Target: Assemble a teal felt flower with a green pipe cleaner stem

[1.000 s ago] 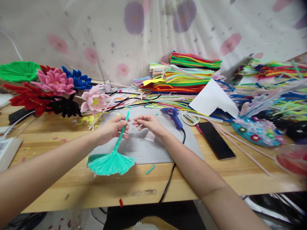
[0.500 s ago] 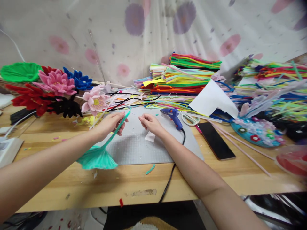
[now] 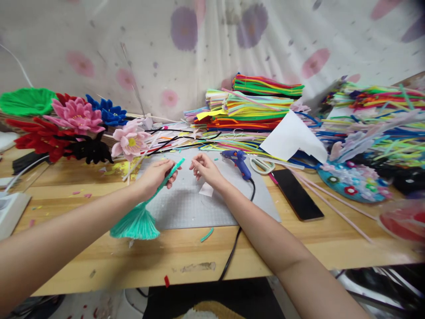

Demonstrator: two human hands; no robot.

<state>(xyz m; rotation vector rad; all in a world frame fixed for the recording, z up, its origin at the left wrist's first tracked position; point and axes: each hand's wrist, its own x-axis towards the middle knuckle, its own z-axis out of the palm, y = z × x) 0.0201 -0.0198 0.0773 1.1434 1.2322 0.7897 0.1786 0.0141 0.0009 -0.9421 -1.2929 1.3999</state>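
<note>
My left hand is closed around the stem of a teal pipe-cleaner piece. Its flared, ribbed end hangs down below my wrist, over the table near the mat's left edge. The stem's narrow tip points up and right past my fingers. Close to that tip, on the right, is my right hand, its fingers curled together. Whether anything thin is pinched there, I cannot make out. Under both hands lies a grey cutting mat, with a small white paper piece beneath my right wrist.
A blue glue gun lies right of my right hand, its black cord running to the front edge. Beyond are scissors and a phone. Pipe-cleaner flowers stand left; pipe-cleaner bundles are stacked behind. A teal scrap lies in front.
The teal piece has tilted, its flared end turning lower and its stem tip shifting slightly right. My right hand has lifted slightly, its fingers changing their curl near the tip.
</note>
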